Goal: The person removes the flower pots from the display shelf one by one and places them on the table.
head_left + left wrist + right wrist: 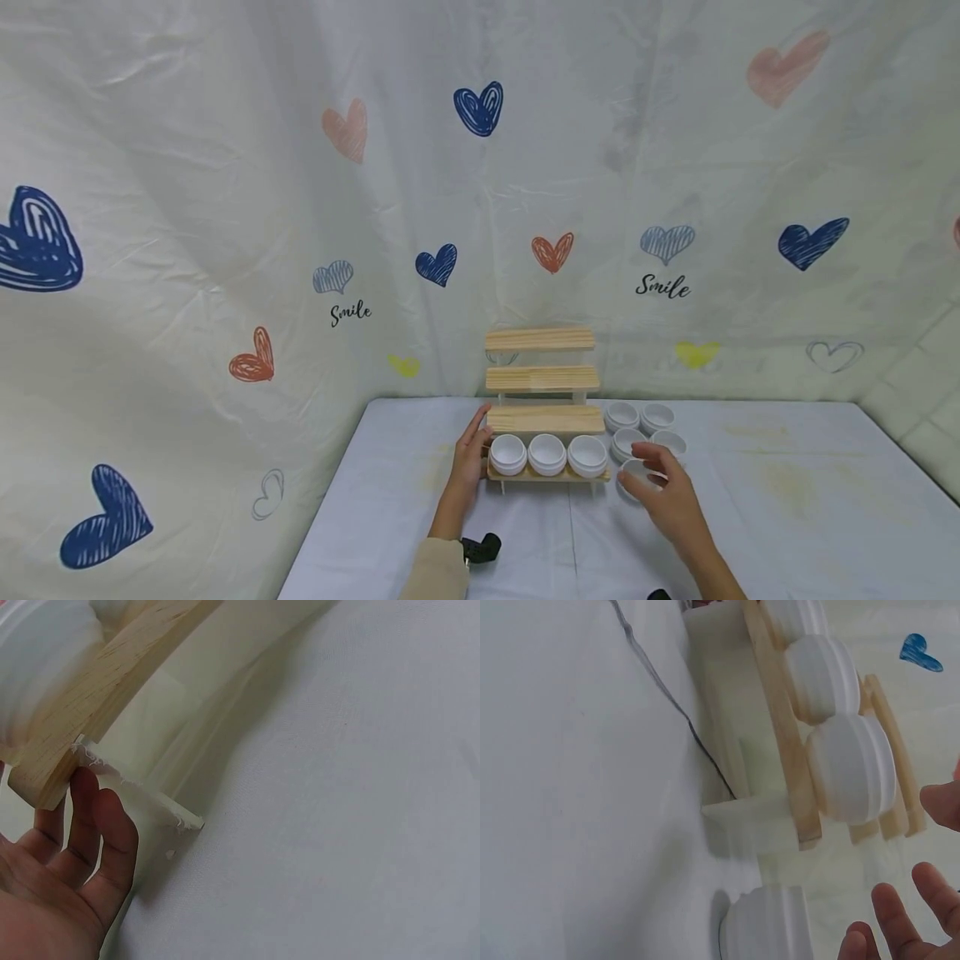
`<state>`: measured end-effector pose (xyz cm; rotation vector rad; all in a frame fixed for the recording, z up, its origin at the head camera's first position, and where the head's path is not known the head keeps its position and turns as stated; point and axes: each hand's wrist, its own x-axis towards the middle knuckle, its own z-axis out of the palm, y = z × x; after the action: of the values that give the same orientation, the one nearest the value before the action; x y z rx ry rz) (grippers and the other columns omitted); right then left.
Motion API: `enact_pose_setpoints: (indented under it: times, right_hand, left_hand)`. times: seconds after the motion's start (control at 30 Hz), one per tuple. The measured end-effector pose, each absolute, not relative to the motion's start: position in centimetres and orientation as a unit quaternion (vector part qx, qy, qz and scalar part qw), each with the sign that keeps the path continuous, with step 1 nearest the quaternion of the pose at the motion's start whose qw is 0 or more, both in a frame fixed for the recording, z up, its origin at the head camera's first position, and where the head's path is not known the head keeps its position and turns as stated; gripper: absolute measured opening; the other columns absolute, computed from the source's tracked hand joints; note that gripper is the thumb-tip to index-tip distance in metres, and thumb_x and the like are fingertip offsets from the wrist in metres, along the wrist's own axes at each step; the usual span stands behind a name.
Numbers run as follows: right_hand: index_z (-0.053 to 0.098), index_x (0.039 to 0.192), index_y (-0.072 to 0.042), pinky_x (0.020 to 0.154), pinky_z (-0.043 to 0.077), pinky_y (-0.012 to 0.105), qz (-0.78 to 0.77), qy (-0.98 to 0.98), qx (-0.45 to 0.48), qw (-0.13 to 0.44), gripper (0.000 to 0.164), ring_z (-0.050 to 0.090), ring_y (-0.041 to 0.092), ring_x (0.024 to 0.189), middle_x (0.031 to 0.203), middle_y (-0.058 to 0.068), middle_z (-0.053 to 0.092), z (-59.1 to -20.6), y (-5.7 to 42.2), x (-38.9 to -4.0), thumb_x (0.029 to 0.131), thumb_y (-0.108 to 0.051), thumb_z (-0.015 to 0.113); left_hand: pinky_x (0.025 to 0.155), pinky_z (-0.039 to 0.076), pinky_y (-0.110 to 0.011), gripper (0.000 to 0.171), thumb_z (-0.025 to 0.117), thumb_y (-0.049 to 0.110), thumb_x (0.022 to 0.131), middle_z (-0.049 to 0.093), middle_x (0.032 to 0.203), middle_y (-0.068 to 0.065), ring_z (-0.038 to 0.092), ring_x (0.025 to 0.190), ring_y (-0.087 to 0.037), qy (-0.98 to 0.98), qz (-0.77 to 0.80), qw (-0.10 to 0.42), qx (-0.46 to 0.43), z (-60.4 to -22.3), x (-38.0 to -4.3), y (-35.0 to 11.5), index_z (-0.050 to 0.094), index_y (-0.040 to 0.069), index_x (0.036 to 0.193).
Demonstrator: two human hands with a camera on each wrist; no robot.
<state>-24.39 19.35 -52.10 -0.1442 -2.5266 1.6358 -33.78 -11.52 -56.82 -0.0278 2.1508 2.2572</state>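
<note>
A tiered wooden rack (551, 419) with pale supports stands on the cloth-covered table. Three white round cups (547, 454) sit in a row along its lowest shelf. My left hand (467, 462) holds the rack's left end, its curled fingers (112, 832) against the end of the wooden board (90, 697) in the left wrist view. Over a single white cup (637, 468) on the table, right of the rack, hovers my right hand (667, 496). Its thumb and fingers are spread apart with nothing between them. In the right wrist view that cup (769, 926) lies below the fingers.
Several more white cups (622, 415) stand close together at the rack's right side. The upper shelves (540, 339) carry nothing. A heart-printed curtain (555, 167) hangs right behind the table. A dark line (675, 709) runs along the cloth near the rack's foot.
</note>
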Motion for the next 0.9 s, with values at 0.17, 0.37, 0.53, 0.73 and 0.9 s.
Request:
enact_pose_setpoints:
  times: [0.17,0.37,0.53,0.73,0.9]
  right_hand:
    - [0.051,0.141,-0.008,0.103,0.041,0.032,0.543,-0.836,-0.034,0.063,0.059,0.047,0.018,0.12,0.144,0.012,0.055,-52.0,18.4,-24.3,0.092,-0.027,0.077]
    - [0.051,0.14,-0.005,0.099,0.045,0.027,0.549,-0.832,-0.016,0.08,0.06,0.05,0.025,0.122,0.141,0.015,0.056,-52.3,17.1,-24.2,0.09,-0.02,0.079]
    - [0.047,0.142,-0.002,0.101,0.046,0.034,0.553,-0.829,-0.004,0.08,0.065,0.052,0.031,0.125,0.141,0.018,0.055,-52.7,16.3,-24.3,0.088,-0.017,0.08]
    - [0.044,0.143,-0.001,0.098,0.045,0.032,0.559,-0.826,-0.009,0.075,0.068,0.051,0.032,0.124,0.14,0.02,0.053,-53.0,15.8,-24.6,0.087,-0.015,0.079]
    - [0.043,0.143,0.001,0.099,0.045,0.038,0.556,-0.828,-0.004,0.078,0.069,0.051,0.034,0.124,0.141,0.021,0.052,-52.9,15.5,-25.0,0.086,-0.015,0.08]
  left_hand:
    - [0.054,0.043,-0.023,0.05,0.052,0.039,0.103,0.062,0.092,0.002,0.056,0.08,-0.011,0.689,0.725,0.008,-0.012,-56.7,-33.7,-11.5,0.046,0.04,0.153]
    - [0.057,0.044,-0.024,0.051,0.051,0.04,0.104,0.062,0.092,0.001,0.056,0.082,-0.011,0.693,0.721,0.005,-0.009,-56.7,-33.6,-11.6,0.045,0.038,0.154]
    - [0.058,0.045,-0.024,0.051,0.051,0.04,0.104,0.062,0.093,0.002,0.057,0.083,-0.011,0.693,0.721,0.009,-0.012,-56.7,-33.7,-11.6,0.044,0.038,0.155]
    - [0.055,0.044,-0.023,0.05,0.051,0.038,0.104,0.063,0.092,0.002,0.058,0.081,-0.01,0.69,0.723,0.012,-0.007,-56.7,-33.6,-11.6,0.045,0.039,0.154]
    - [0.054,0.045,-0.024,0.051,0.05,0.038,0.104,0.063,0.092,0.002,0.058,0.081,-0.01,0.692,0.722,0.008,-0.002,-56.7,-33.5,-11.5,0.045,0.037,0.154]
